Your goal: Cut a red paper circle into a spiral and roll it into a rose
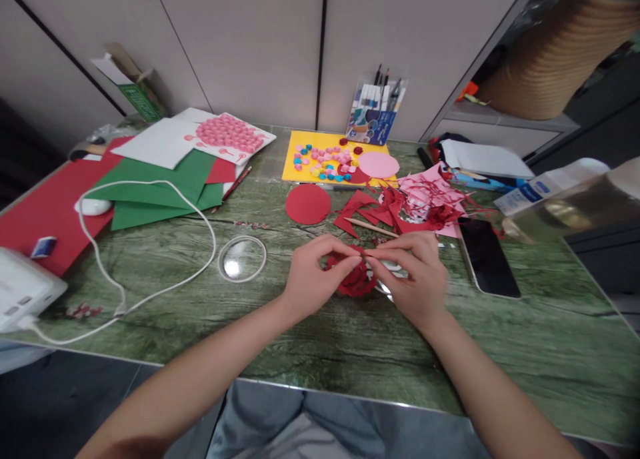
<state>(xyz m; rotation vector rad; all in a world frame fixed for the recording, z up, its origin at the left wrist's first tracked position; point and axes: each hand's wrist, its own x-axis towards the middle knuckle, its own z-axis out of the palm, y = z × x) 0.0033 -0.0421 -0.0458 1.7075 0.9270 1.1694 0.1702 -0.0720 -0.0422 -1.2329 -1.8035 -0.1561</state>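
Between my two hands is a red paper strip with a wavy edge (356,282), coiled loosely into a ruffled spiral. My left hand (320,272) pinches the strip near its upper side with thumb and forefinger. From the other side, the thumb and fingers of my right hand (415,272) close on the same paper, the fingertips of both hands nearly meeting. Partly hidden behind my right hand lies a pair of scissors (384,287). Just beyond my hands is a pointed wooden stick (370,227), and a red paper circle (308,204) rests farther left.
Red and pink paper scraps (425,195) are heaped behind my right hand, near a phone (489,257). A yellow sheet (290,169) carries small rolled paper pieces. Leftward lie a roll of clear tape (221,259), a white cable (213,235) and green paper (150,212).
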